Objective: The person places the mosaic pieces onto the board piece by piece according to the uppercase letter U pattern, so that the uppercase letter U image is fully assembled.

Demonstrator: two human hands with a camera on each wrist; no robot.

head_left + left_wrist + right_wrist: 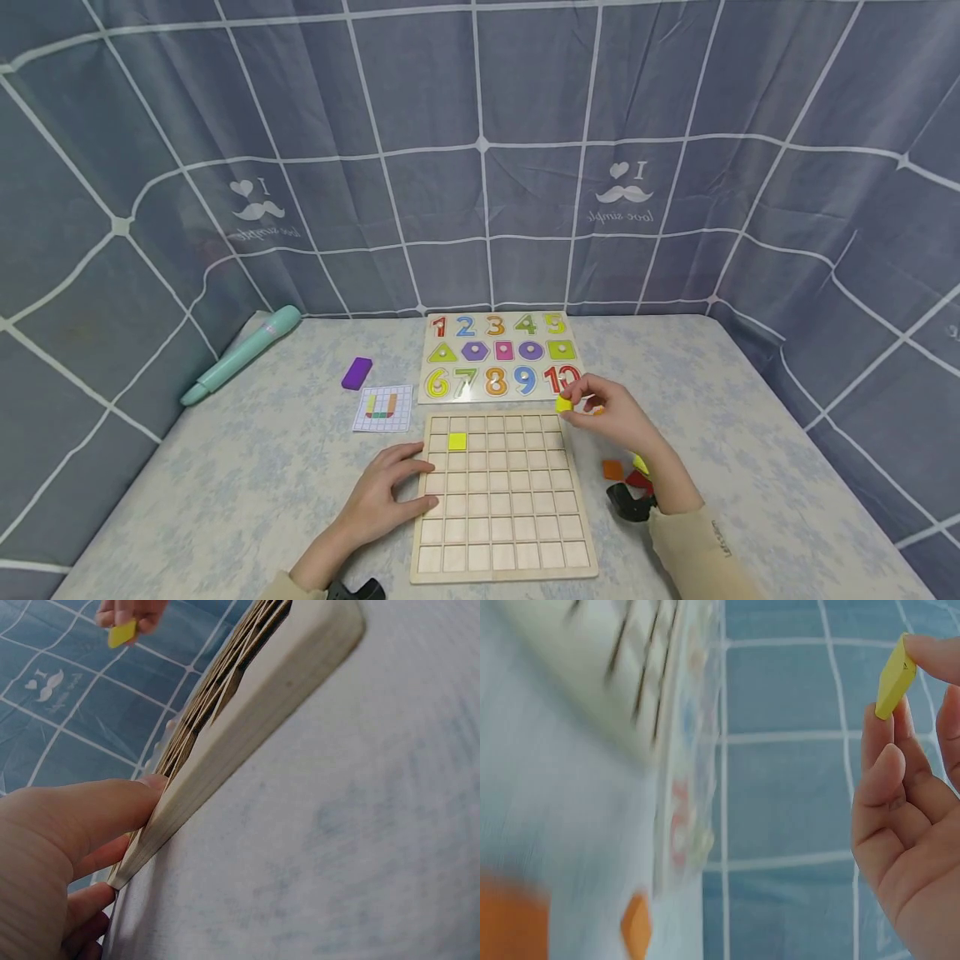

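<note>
Beige right sleeve (693, 554) foremost | left hand (382, 492): spread, touching gridded board (504, 576) | right hand (611, 410): pinching yellow block (564, 404)

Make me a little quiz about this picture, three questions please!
1. True or false: the left hand touches the wooden grid.
2. What colour is the tile that the right hand pinches: A red, B yellow, or C purple?
3. Fill in: in the head view, the purple block lies to the ___ of the number board.

Key: 1 true; 2 B; 3 left.
</note>
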